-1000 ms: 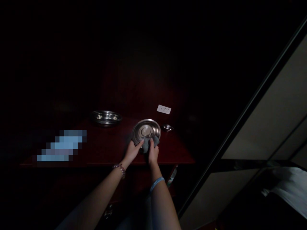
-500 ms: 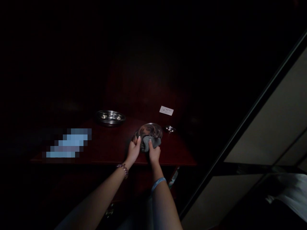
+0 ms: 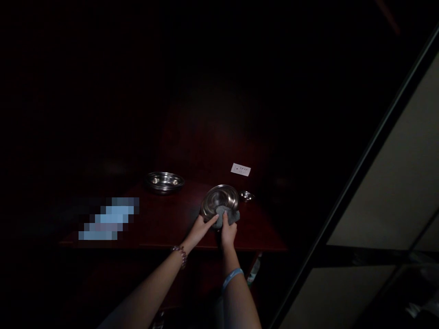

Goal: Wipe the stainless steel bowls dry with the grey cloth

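Observation:
A round, shiny metal bowl (image 3: 214,197) is held tilted above the dark red tabletop, its inside partly facing me. My left hand (image 3: 203,228) grips its near left rim, thumb on top and the other fingers hidden beneath. My right hand (image 3: 228,229) pinches a grey cloth (image 3: 233,215) against the near right rim, the thumb pressing on the cloth. Most of the right fingers are out of sight behind the cloth and bowl.
Wider metal bowls, seemingly stacked, (image 3: 165,182) stand at the back left of the red table (image 3: 164,228). A small metal dish (image 3: 246,196) lies right of the held bowl. A white socket plate (image 3: 240,169) is on the back wall. At left lies a blurred-out bluish patch (image 3: 109,219).
The held bowl has tilted, showing its inside more plainly. My left thumb now lies closer to the cloth along the rim. The whole view has shifted slightly, with everything lower and further right.

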The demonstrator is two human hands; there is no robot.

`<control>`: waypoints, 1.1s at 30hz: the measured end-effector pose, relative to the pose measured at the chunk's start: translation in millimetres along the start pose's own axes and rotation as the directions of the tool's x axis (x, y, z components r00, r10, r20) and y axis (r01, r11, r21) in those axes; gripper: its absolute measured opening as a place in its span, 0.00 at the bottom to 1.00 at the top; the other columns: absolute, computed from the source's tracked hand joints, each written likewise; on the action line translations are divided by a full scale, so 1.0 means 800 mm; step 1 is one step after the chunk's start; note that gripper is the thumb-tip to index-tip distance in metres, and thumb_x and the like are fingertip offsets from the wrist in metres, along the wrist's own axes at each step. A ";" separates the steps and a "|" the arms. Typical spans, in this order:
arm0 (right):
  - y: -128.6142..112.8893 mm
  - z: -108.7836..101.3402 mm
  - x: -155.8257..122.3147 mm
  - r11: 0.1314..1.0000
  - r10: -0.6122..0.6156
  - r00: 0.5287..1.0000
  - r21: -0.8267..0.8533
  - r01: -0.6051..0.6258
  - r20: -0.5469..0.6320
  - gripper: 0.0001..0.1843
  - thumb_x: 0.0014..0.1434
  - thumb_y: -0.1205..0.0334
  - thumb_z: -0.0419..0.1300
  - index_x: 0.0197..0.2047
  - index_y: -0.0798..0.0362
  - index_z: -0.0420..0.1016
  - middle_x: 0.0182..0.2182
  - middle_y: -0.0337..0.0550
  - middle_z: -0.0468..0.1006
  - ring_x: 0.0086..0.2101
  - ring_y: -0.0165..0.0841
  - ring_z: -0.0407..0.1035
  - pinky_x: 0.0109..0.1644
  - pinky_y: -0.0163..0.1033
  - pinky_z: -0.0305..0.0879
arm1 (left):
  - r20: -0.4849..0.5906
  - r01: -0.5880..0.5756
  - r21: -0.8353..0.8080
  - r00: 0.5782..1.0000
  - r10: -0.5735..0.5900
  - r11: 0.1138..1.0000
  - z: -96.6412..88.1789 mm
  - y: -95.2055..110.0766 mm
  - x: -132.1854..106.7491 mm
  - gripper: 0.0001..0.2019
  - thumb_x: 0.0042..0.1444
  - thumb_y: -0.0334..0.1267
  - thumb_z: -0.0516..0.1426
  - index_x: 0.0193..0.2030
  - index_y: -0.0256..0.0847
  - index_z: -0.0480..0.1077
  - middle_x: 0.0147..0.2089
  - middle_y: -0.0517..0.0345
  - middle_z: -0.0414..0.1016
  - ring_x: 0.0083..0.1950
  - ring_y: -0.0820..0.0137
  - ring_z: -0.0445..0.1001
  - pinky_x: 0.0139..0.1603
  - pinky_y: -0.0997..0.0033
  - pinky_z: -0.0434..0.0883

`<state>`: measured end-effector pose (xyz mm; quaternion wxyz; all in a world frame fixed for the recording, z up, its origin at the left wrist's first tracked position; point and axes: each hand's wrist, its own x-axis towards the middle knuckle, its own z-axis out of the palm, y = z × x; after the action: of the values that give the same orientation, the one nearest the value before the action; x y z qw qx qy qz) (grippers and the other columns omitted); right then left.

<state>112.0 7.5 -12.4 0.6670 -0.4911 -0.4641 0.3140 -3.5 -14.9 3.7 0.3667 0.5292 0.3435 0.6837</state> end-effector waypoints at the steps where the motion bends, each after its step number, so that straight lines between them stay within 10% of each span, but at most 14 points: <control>1: 0.002 0.001 0.001 1.000 0.018 1.000 0.018 -0.018 -0.006 0.31 0.53 0.40 0.61 0.42 0.63 0.81 0.36 0.57 0.83 0.38 0.44 0.79 0.36 0.38 0.72 | 0.033 -0.009 0.030 0.999 0.008 1.000 0.000 -0.003 0.001 0.27 0.49 0.50 0.62 0.53 0.35 0.71 0.56 0.43 0.75 0.59 0.58 0.72 0.63 0.56 0.65; 18: 0.005 0.003 0.005 0.988 0.024 0.997 0.153 -0.034 0.070 0.28 0.50 0.47 0.66 0.44 0.62 0.80 0.37 0.52 0.84 0.40 0.41 0.78 0.42 0.38 0.73 | 0.094 0.035 0.221 0.994 -0.056 0.975 -0.005 -0.021 0.006 0.30 0.55 0.57 0.54 0.54 0.33 0.72 0.56 0.42 0.75 0.61 0.57 0.70 0.66 0.59 0.60; 28: -0.020 0.004 -0.011 0.997 0.032 0.983 -0.071 -0.019 0.182 0.25 0.50 0.47 0.65 0.43 0.59 0.81 0.39 0.52 0.83 0.43 0.41 0.78 0.47 0.38 0.70 | -0.377 0.145 -0.170 0.904 -0.200 0.975 -0.014 -0.009 0.012 0.22 0.60 0.50 0.54 0.53 0.36 0.71 0.57 0.44 0.74 0.62 0.59 0.70 0.62 0.61 0.66; 33: -0.019 0.004 -0.011 0.997 0.000 0.988 -0.076 0.012 0.153 0.24 0.53 0.47 0.63 0.44 0.60 0.81 0.40 0.53 0.83 0.44 0.41 0.77 0.48 0.37 0.70 | -0.390 0.128 -0.186 0.900 -0.193 0.974 -0.011 0.011 0.006 0.23 0.60 0.50 0.53 0.54 0.35 0.70 0.60 0.43 0.72 0.63 0.57 0.68 0.62 0.62 0.66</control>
<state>105.2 -4.2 -0.4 0.6110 -0.4893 -0.5271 0.3307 -14.4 -15.5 11.7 0.3828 0.3152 0.4003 0.7706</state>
